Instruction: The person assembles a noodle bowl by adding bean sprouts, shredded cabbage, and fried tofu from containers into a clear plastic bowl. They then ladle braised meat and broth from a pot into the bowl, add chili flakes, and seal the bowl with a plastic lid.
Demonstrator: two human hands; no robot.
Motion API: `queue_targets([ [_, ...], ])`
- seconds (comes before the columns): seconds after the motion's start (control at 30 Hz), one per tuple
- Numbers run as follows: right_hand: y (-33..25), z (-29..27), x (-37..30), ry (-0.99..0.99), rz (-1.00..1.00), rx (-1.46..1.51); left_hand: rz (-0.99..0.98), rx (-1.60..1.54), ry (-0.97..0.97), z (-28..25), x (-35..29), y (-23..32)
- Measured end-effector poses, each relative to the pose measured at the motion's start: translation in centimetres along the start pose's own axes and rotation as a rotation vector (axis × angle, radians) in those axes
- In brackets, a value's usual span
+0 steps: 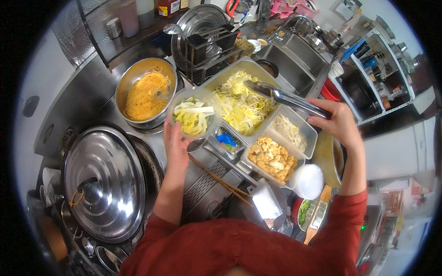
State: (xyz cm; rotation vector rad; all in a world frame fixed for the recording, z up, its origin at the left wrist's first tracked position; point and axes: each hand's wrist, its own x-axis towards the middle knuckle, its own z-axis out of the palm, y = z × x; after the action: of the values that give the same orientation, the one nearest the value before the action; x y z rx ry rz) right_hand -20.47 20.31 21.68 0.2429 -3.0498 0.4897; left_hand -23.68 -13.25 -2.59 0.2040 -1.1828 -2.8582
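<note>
My left hand (176, 143) holds up a clear round plastic bowl (216, 105) by its near side. Inside lie cut pale greens and white stalk pieces (195, 116). My right hand (335, 118) is closed round metal tongs (301, 102), whose tips touch the shredded cabbage and bean sprouts (244, 99) in a large rectangular tub (215, 82). What the tips grip, if anything, I cannot tell. Beside that tub, nearer me, stand a container of white bean sprouts (287, 131) and one of golden fried tofu pieces (272, 158).
Yellow noodles (148, 96) fill a steel bowl (123, 87) at the left. A big domed steel lid (106, 184) covers a pot nearer me. Long chopsticks (218, 178) cross the counter. A white bowl (308, 181) stands by the tofu. Behind are a steel rack (209, 48) and a sink (299, 55).
</note>
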Motion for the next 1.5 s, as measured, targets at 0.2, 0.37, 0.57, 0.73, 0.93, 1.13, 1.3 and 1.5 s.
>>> queue_targets([
  [0.2, -2.9, 0.6, 0.3, -0.168, -0.062, 0.203, -0.123, -0.013, -0.115, 1.6, -0.6, -0.4],
  [0.37, -4.7, 1.8, 1.1, -0.180, -0.125, -0.118, -0.109, 0.024, -0.140, 2.0, -1.0, 0.1],
  [0.57, -2.0, 3.2, 2.8, -0.036, -0.038, -0.452, -0.018, -0.056, -0.010, -0.2, 0.1, 1.5],
  [0.73, 0.1, 12.2, 6.0, -0.218, 0.002, -0.614, -0.049, -0.058, -0.065, -0.5, 0.4, 1.4],
  [0.93, -0.1, 16.6, 7.1, -0.194, 0.054, -0.608, 0.009, -0.031, -0.008, -1.5, 0.0, 1.9],
  [1.13, 0.9, 9.1, 3.5, -0.073, 0.082, -0.333, 0.004, 0.010, 0.009, -2.4, -0.4, 1.7],
  [1.3, -0.9, 3.7, 0.0, 0.001, 0.083, 0.063, -0.043, -0.034, -0.034, -1.2, -0.8, 0.6],
  [1.5, -3.9, 3.4, -1.9, -0.154, 0.004, 0.182, -0.129, -0.018, -0.060, 1.0, -1.9, -0.1],
])
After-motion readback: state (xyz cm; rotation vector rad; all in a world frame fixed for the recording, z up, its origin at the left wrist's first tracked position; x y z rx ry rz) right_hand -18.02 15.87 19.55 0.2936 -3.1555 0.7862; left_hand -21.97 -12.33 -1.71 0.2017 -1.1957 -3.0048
